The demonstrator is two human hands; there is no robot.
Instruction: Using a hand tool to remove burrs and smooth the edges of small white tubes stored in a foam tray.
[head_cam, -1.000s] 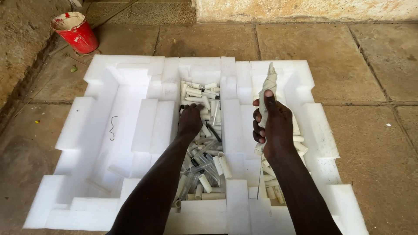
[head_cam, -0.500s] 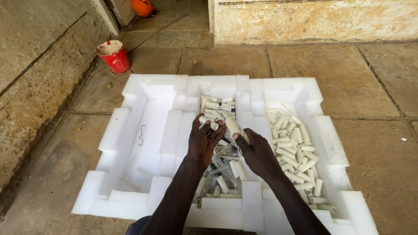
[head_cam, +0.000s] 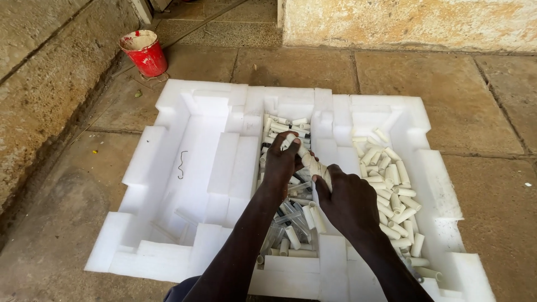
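Both hands meet over the middle compartment of a big white foam tray (head_cam: 168,168) that lies on the stone floor (head_cam: 503,140). The left hand (head_cam: 282,162) is closed around a pale tube (head_cam: 309,162), and the right hand (head_cam: 349,201), just beside it, pinches the near end of the same tube between thumb and fingers, so the tube bridges the two grips. Directly under the hands, the middle compartment holds a heap of tubes (head_cam: 291,223), some white, some clear with dark parts, piled in all directions. To the right of the grip, past a foam wall, a second compartment is filled with plain white tubes (head_cam: 391,190) lying loosely. To the left of the grip, the widest compartment holds only a small bent piece of wire (head_cam: 182,165) on its floor. Well beyond the tray, up and to the left of the hands, a red bucket (head_cam: 146,53) stands against a stone wall (head_cam: 50,72).
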